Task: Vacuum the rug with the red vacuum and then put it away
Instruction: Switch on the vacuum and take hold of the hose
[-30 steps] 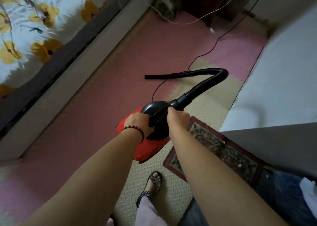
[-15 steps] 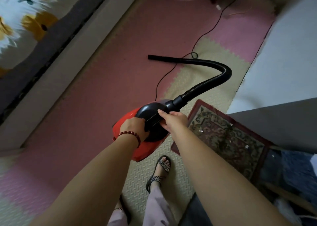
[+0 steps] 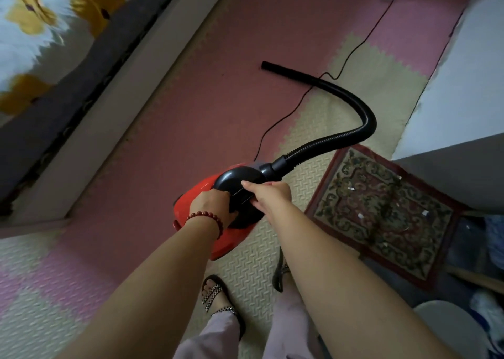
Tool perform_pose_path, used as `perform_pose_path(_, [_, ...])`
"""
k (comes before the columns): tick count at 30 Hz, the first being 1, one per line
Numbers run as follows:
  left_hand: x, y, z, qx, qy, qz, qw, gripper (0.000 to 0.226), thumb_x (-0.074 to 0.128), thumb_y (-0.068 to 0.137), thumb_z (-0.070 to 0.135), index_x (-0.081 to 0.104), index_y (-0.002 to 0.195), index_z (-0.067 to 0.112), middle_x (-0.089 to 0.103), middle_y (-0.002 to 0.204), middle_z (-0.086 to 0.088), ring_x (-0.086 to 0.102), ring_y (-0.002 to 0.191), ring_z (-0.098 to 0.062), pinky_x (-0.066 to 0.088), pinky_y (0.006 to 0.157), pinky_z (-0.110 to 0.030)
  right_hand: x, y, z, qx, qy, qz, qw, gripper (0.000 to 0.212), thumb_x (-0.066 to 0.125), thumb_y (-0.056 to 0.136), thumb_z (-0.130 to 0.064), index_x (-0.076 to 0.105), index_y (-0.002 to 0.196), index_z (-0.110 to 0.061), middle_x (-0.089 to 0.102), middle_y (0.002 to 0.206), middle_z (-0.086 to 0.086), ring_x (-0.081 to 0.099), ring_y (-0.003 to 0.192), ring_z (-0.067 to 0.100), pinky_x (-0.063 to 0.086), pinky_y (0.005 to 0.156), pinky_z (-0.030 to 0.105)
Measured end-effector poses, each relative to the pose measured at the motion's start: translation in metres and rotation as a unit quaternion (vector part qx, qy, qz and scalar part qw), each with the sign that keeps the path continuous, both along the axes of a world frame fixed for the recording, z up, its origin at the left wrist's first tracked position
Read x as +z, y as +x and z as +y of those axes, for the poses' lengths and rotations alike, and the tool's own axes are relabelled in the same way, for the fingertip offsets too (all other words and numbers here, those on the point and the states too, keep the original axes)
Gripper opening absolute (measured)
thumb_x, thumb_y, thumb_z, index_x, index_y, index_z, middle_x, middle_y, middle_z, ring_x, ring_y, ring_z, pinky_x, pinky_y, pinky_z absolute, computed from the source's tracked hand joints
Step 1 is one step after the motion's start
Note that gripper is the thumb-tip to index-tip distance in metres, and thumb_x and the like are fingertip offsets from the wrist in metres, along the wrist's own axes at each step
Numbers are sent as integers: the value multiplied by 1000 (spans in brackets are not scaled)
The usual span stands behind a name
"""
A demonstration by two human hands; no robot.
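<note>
The red vacuum (image 3: 199, 192) with a black top sits in the middle of the view, over the foam floor mats. My left hand (image 3: 211, 204), with a red bead bracelet at the wrist, grips its black handle from the left. My right hand (image 3: 268, 196) rests on the black top from the right, fingers around it. The black hose (image 3: 351, 132) curves away from the vacuum's front, and its open end lies on the pink mat. A small patterned rug (image 3: 381, 211) with bits of paper on it lies to the right of the vacuum.
A thin black power cord (image 3: 351, 50) runs across the mats to the far wall. A bed (image 3: 81, 66) with a flowered cover borders the left side. White and grey furniture (image 3: 463, 145) stands on the right. My sandalled foot (image 3: 215, 296) is below the vacuum.
The view has swung down and back, so more of the rug shows. The hose lies further out on the pink mat. Both hands stay on the vacuum.
</note>
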State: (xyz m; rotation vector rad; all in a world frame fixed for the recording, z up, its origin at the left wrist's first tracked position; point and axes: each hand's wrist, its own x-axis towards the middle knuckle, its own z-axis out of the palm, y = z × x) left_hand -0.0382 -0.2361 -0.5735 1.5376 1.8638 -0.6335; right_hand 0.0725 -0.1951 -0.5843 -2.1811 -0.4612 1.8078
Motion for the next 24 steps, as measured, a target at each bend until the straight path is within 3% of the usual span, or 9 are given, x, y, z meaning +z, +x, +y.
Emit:
perform_pose_path(5, [-20, 2, -10, -25, -9, 4, 1000, 25, 53, 90, 35, 61, 108, 19, 66, 96, -2, 64, 89, -21, 47, 62, -28, -21, -7, -20, -13, -8, -27, 1000, 36, 82, 70, -15, 55, 93, -10, 63, 101, 9, 61, 88, 24, 54, 90, 42])
perform_pose_path(10, [-56, 21, -11, -44, -17, 12, 999, 25, 54, 90, 34, 61, 109, 19, 66, 97, -1, 64, 89, -21, 48, 63, -28, -53, 7, -20, 2, -16, -44, 999, 27, 75, 77, -13, 53, 94, -14, 63, 112, 12, 60, 95, 26, 52, 92, 40])
perform_pose_path(14, [-86, 49, -4, -31, -22, -2, 999, 24, 54, 90, 34, 61, 107, 19, 64, 94, -1, 62, 85, -21, 46, 61, -28, -77, 33, -11, 23, -2, -59, 998, 30, 72, 80, -17, 57, 106, -15, 61, 114, 7, 59, 97, 24, 46, 80, 28])
perform_pose_path(16, [-97, 65, 0, -23, -20, -6, 1000, 24, 55, 89, 33, 61, 107, 19, 64, 95, -2, 61, 83, -21, 45, 60, -29, -87, 47, -7, 28, 4, -67, 997, 29, 73, 78, -19, 55, 101, -19, 61, 114, 6, 59, 100, 24, 46, 81, 29])
perform_pose_path(18, [-105, 82, 5, -13, -15, -9, 1000, 22, 55, 89, 33, 62, 105, 19, 63, 91, -2, 56, 75, -20, 44, 59, -29, -94, 63, -2, 34, -1, -74, 997, 29, 74, 77, -21, 53, 97, -20, 61, 112, 5, 59, 98, 24, 47, 83, 30])
perform_pose_path(24, [-152, 132, 37, -12, 2, -20, 1000, 19, 55, 87, 35, 62, 94, 19, 43, 65, 5, 50, 67, -17, 42, 55, -28, -128, 114, 31, 60, 27, -84, 994, 37, 71, 79, -21, 56, 112, -17, 62, 115, 5, 55, 89, 18, 46, 79, 27])
